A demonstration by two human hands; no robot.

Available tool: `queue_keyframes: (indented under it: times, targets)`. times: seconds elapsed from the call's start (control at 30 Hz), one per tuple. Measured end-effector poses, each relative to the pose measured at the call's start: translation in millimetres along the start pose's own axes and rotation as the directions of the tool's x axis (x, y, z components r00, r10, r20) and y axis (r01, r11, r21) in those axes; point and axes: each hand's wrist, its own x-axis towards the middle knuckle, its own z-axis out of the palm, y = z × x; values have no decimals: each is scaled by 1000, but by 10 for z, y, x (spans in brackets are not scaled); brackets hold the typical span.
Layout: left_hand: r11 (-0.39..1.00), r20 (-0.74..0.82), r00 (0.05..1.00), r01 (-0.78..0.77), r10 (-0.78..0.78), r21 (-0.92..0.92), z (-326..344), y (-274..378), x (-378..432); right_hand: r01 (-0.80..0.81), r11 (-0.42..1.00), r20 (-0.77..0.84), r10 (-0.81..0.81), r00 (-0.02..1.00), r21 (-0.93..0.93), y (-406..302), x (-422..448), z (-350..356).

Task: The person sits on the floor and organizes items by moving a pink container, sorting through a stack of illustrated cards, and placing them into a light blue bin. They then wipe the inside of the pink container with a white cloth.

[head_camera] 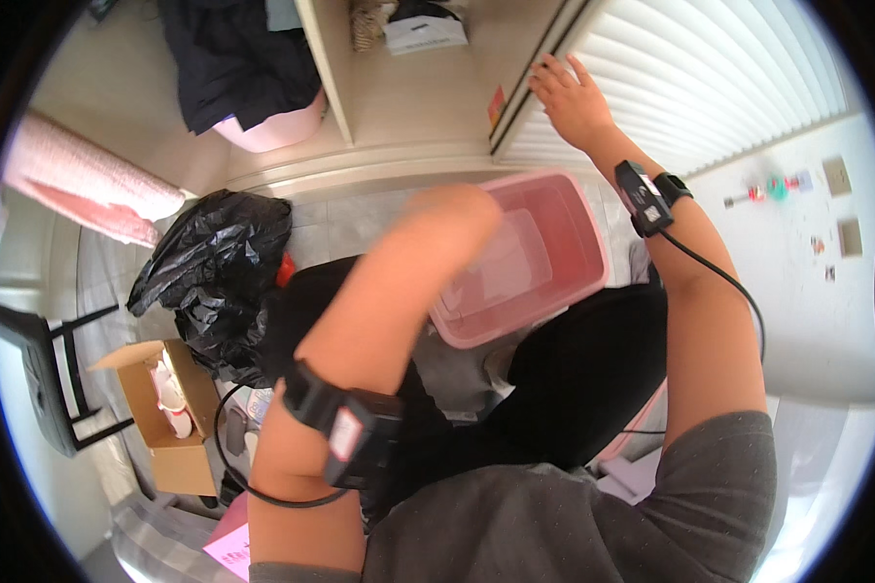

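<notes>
My right hand [572, 102] lies spread at the edge of a white ribbed sliding door [671, 80], its fingers apart and holding nothing. Motion blurs my left hand [459, 215], which is over the near left side of a pink plastic bin [590, 240]; its fingers cannot be made out. The bin stands on the tiled floor between my legs, and no objects can be made out inside it. Beyond it is an open cabinet [401, 95]. Both wrists bear strapped black devices with cables.
A black plastic bag [219, 291] sits left of the bin. Further left are an open cardboard box [179, 466] and a black-framed stool or chair [36, 379]. A pink towel [95, 182] hangs at upper left. Dark clothing [240, 65] drapes over a pink container [284, 131] in the cabinet.
</notes>
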Motion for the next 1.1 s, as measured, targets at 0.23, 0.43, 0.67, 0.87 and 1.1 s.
queue_keyframes:
  times: [0.23, 0.43, 0.67, 0.87, 1.1]
  targets:
    - [996, -110, 994, 3, 7, 92, 11, -526, -212, -383, 809, 775, -135, 618, 446, -207, -1413, 46]
    - [968, 16, 969, 247, -248, 48, 631, -788, -110, -615, 599, 737, 60, 673, 513, -35, -2124, 290]
    - [465, 243, 954, 298, -175, -834, 1305, -243, 212, -573, 273, 634, -281, 721, 773, -204, -2587, -382]
    - [-229, 151, 972, 191, 179, -955, 1364, 877, 250, -430, -404, 561, 296, 773, 807, -853, -2547, -1251]
    - [204, 17, 984, 55, -179, -977, 1468, 570, 316, -395, -508, 618, 410, 671, 765, -715, -2564, -1006]
